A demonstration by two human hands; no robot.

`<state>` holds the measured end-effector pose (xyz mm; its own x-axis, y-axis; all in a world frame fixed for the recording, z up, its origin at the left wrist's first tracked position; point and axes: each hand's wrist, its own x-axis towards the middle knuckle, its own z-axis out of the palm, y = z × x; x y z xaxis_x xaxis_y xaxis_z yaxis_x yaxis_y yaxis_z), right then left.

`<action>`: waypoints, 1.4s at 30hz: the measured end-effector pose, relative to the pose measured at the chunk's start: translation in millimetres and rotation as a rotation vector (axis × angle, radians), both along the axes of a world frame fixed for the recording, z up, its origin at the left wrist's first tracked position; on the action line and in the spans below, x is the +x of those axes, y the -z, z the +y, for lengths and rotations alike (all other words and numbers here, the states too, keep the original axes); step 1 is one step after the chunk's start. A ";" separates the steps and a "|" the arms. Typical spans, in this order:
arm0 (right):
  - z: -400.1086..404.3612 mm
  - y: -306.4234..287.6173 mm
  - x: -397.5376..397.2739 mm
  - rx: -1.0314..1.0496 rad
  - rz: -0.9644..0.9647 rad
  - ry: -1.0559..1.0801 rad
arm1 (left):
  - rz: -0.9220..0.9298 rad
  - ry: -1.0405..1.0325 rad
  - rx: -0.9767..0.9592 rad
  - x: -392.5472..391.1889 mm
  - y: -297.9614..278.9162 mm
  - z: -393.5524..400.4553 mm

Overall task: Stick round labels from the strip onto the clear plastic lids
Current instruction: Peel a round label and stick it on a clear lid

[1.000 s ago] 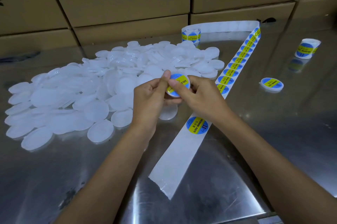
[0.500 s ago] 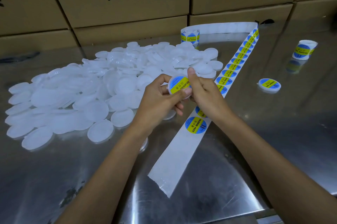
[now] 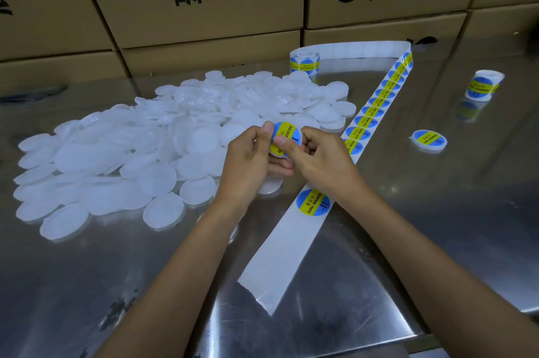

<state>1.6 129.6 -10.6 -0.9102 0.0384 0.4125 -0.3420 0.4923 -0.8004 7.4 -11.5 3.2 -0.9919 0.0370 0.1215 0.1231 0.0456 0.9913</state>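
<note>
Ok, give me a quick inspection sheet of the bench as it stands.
Surface: steel table, reflective, smudged near front.
Job's things: lid in hand already labelled; label strip runs back to its roll; unlabelled lids piled left; finished lid lying right.
Clutter: second label roll far right.
Grips: left hand and right hand both pinch the lid, thumbs on its label.
Cables: nothing seen.
Surroundings: cardboard boxes stacked behind.

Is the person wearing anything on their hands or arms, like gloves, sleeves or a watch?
No. The left hand and right hand are bare, with no gloves, and no rings show on the fingers. Both forearms are uncovered as far as the picture shows them: no sleeves, watch or wristband. The thumbnails look short and unpainted.
</note>
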 end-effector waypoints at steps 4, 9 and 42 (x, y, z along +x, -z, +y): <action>2.7 1.9 -2.1 0.058 0.061 0.030 | -0.055 0.058 0.058 -1.9 -0.5 -3.2; 4.5 -0.9 1.0 0.231 0.093 -0.062 | 0.063 0.023 -0.024 -1.4 -0.8 -6.3; 9.8 -7.9 1.9 0.103 -0.096 -0.027 | 0.054 -0.008 0.079 -2.6 6.1 -2.0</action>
<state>3.6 139.4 -2.7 -0.9457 -0.0244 0.3242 -0.2805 0.5656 -0.7756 4.8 -13.5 -2.9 -0.9841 0.0168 0.1767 0.1762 -0.0313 0.9839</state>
